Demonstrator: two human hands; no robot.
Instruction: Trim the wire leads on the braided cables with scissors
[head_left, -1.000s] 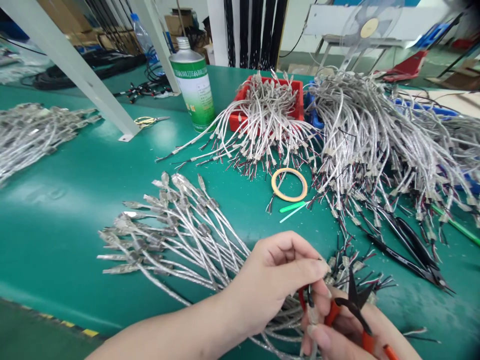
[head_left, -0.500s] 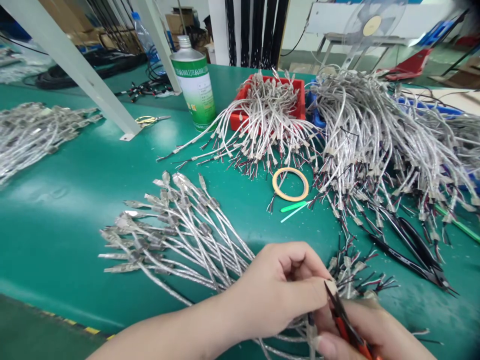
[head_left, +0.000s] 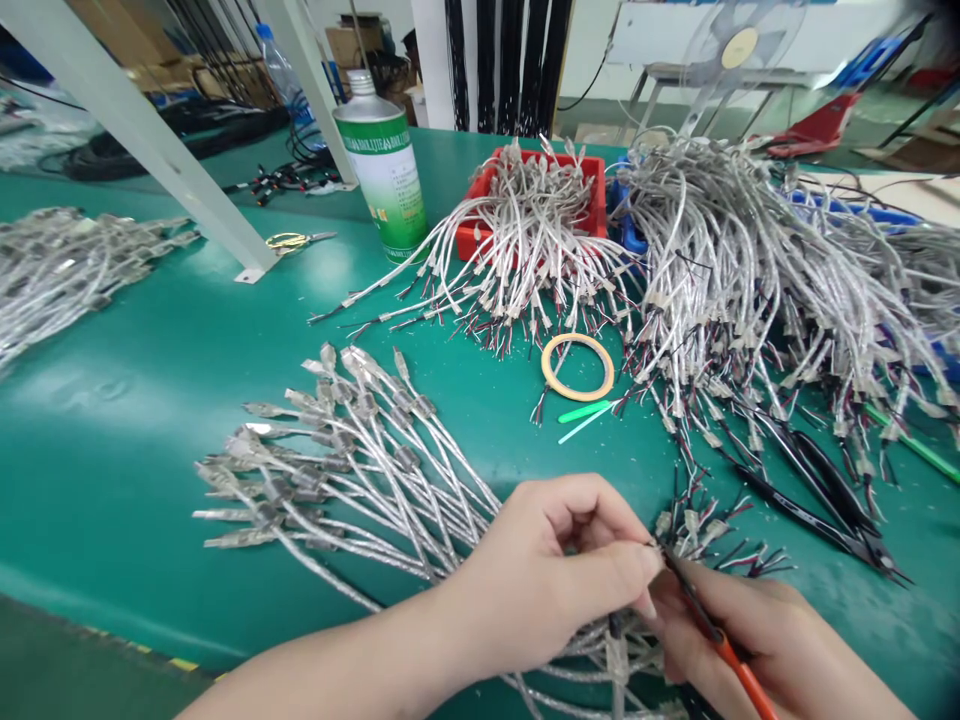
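My left hand (head_left: 559, 580) is closed in a pinch, its thumb pressed to the fingers around the end of a cable. A grey-sleeved cable (head_left: 616, 660) hangs down just below that hand. My right hand (head_left: 757, 630) is wrapped round small orange-handled scissors (head_left: 718, 636); their dark pointed blades reach the left fingertips. The wire tips between the fingers are mostly hidden. Under both hands lies a bundle of clear-sheathed USB cables (head_left: 420, 500), plugs to the left. Its stripped wire ends (head_left: 705, 530) fan out just beyond my right hand.
Black cutting pliers (head_left: 817, 500) lie at right. Ahead are a tape roll (head_left: 577, 367), a green stick (head_left: 585, 412), and a red bin (head_left: 469, 240) heaped with cables. A larger cable pile (head_left: 750, 270) covers the right side. A metal can (head_left: 386, 180) and gold-handled scissors (head_left: 289, 242) stand near a post.
The scissors have tilted, and more of their orange handle shows. My right hand has turned and moved slightly right and up. My left hand keeps its pinch, almost in place.
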